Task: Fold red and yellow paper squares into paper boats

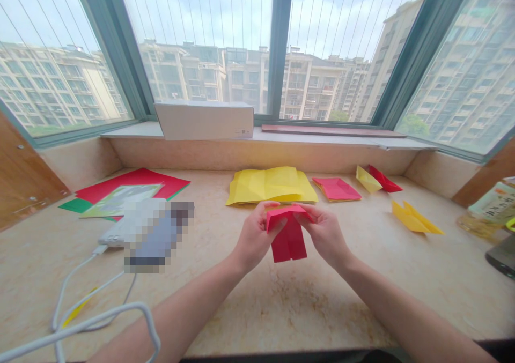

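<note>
The left hand (254, 234) and the right hand (328, 233) are pinching a folded red paper (290, 245) between thumbs and fingers, gripping both sides of its creased upper part and holding it over the marbled stone countertop (289, 315), its lower part pointing toward the person. Beyond the hands, creased yellow paper sheets (267, 185) are lying just left of a small red-topped paper stack (338, 189), while farther right a pale yellow folded paper (367, 180) is resting beside a red folded paper (385, 180), and a deep yellow folded paper (414, 218) is sitting nearer the person
</note>
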Demonstrator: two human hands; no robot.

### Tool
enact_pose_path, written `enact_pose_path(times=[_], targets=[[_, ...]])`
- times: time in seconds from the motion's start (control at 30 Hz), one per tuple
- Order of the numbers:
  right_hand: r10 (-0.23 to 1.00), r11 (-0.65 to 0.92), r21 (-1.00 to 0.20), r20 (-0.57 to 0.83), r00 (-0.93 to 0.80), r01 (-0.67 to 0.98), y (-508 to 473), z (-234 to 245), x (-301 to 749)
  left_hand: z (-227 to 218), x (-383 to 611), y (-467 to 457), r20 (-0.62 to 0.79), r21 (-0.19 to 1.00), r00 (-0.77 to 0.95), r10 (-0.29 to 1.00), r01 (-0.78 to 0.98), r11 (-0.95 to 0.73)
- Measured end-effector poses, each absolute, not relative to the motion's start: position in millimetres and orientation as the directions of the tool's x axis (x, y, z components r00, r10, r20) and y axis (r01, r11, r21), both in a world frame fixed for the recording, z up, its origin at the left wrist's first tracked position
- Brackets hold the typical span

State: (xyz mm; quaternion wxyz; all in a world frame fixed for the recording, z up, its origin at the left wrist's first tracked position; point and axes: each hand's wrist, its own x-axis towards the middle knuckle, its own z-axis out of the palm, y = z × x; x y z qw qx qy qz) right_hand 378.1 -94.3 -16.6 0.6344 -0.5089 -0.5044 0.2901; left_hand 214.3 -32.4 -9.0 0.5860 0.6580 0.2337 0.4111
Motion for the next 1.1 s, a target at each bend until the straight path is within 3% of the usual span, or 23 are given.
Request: enact_pose_path(times=[0.23, 0.57, 0.77, 1.1], targets=[[0.877, 0.356, -0.928, 0.372, 0.303, 0.11, -94.9, -23.7, 370.5, -8.4, 212.3, -31.0, 0.32, 0.942, 0.518, 0.793, -0.087, -0.323], [0.801, 0.376, -0.867, 0.482, 0.356, 0.328, -99.0, -20.0, 373.1, -7.6, 211.8, -32.7, 0.346, 0.934, 0.534, 0.771, -0.116, -0.338], [0.834, 0.43, -0.842, 0.508, 0.214, 0.325, -96.4, -22.7, 377.1, -4.3, 211.9, -32.6, 0.287, 0.958, 0.539, 0.792, -0.149, -0.245], [0.808, 0.387, -0.851, 0.499, 0.313, 0.356, -97.7, -10.6, 385.9, -3.1, 216.2, -35.1, 0.177, 0.948, 0.573, 0.8, -0.317, 0.017]])
